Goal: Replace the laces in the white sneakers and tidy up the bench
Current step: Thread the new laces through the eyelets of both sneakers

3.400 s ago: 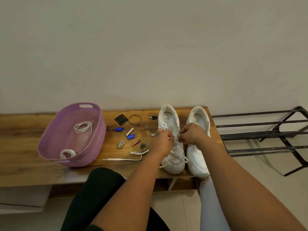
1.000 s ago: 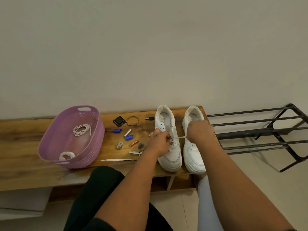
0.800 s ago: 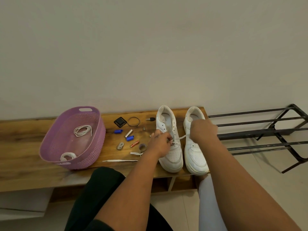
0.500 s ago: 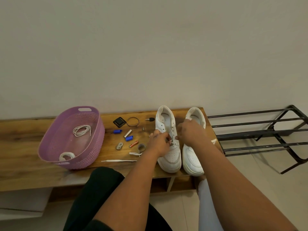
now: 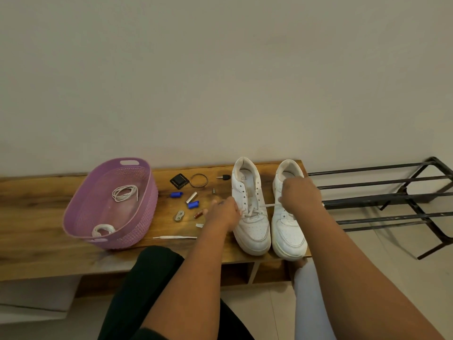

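- Your right hand [image 5: 300, 195] is curling round the free end of the lace [image 5: 269, 205], drawing it out sideways so it is running taut back to the near sneaker [image 5: 252, 212], to that hand's left.
- Your left hand [image 5: 224, 213] is resting against the outer side of that same sneaker at the lower eyelets; its fingertips are hiding behind the hand, so I cannot tell whether they are pinching the lace or only steadying the shoe.
- Both forearms are reaching forward and down from your body, wrists nearly level, the sneaker sitting between the two hands on the tabletop [image 5: 36, 241].
- The second sneaker [image 5: 289, 231] is standing just under your right hand, touching its partner, with no lace showing in it.
- The lace is looking flat, soft and limp, so it is likely going to twist and slip; take it close to the tip, where it is stiffest, when feeding an eyelet.
- The sneaker is looking light and liable to slide under a pull, so keep bracing it at the side wall.
- A loose lace end [image 5: 175, 237] is lying left of your left hand, toward you.
- Farther left, a purple basket [image 5: 144, 217] is holding two coiled white cords, and small bits are scattered between it and your left hand.
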